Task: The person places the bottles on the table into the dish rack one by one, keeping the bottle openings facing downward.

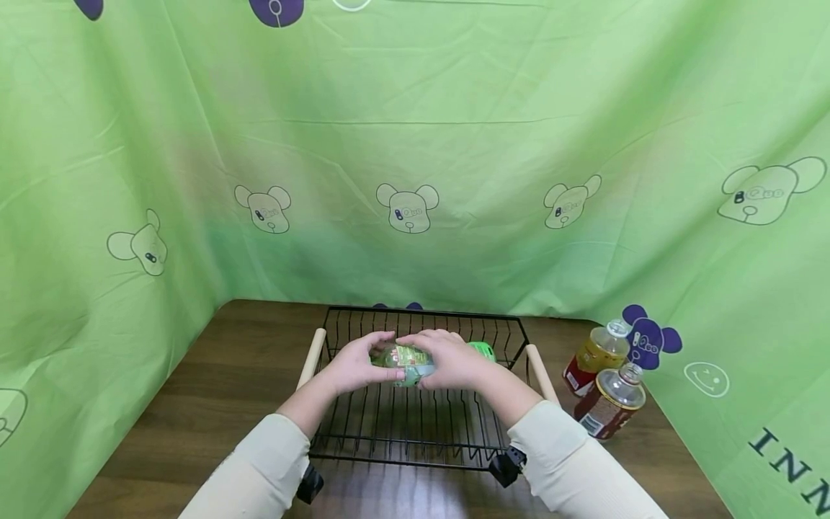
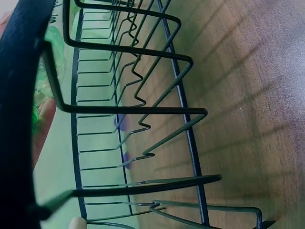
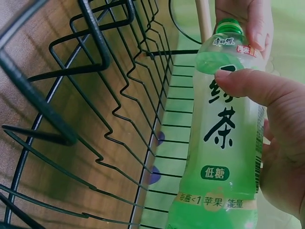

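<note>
A green tea bottle (image 1: 413, 358) lies sideways between both hands, over the black wire rack (image 1: 402, 437). The left hand (image 1: 359, 364) holds it at the neck end, close below the green cap (image 3: 229, 24). From the other side the right hand (image 1: 454, 360) grips the bottle's upper body, its thumb (image 3: 238, 85) across the printed label. The green bottom end shows past the right hand in the head view. In the left wrist view, rack wires partly hide the bottle and the left fingers (image 2: 44, 125).
Light wooden handles (image 1: 313, 358) flank the rack, which stands on a brown wooden table (image 1: 214, 404). At the right are a bottle of yellow drink (image 1: 599, 353) and a brown-labelled bottle (image 1: 609, 405). A green printed curtain (image 1: 402, 144) hangs behind and at the sides.
</note>
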Motion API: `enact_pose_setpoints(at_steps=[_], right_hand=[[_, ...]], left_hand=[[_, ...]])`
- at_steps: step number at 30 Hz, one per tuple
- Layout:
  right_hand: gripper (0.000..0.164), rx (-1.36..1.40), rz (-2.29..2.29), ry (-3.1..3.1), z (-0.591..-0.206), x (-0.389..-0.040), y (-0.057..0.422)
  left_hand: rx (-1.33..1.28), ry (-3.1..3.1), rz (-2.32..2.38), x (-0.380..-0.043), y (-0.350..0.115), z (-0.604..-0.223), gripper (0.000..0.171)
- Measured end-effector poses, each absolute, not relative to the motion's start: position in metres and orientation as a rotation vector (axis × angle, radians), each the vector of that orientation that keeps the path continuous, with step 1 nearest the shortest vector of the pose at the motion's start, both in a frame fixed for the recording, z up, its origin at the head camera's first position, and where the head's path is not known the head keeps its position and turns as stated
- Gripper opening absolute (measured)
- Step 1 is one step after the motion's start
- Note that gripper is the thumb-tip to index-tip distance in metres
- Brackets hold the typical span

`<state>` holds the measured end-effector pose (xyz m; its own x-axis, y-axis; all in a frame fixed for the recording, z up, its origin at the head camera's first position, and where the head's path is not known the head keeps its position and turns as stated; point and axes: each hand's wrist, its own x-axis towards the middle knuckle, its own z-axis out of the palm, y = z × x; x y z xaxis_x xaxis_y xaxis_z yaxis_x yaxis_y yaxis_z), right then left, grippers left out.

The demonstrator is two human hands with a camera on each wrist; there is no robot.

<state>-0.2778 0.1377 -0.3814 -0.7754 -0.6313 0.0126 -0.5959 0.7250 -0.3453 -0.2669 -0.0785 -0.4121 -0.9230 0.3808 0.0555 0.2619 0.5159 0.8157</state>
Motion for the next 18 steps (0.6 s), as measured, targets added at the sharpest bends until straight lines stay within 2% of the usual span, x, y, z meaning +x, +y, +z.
enact_pose_setpoints(at_steps=[6, 18], right_hand=[[0.074, -1.014, -0.513, 2.834, -0.3801, -0.2767, 0.1371], [0.080, -1.093, -0.560, 3.004, -0.3728, -0.2768, 0.1469]], left_hand=[[0.575, 2.657, 1.342, -0.2663, -0.0784, -0.4148, 0.068], [0.425, 2.665, 1.480, -0.2650, -0.0818, -0.4162, 0.068]])
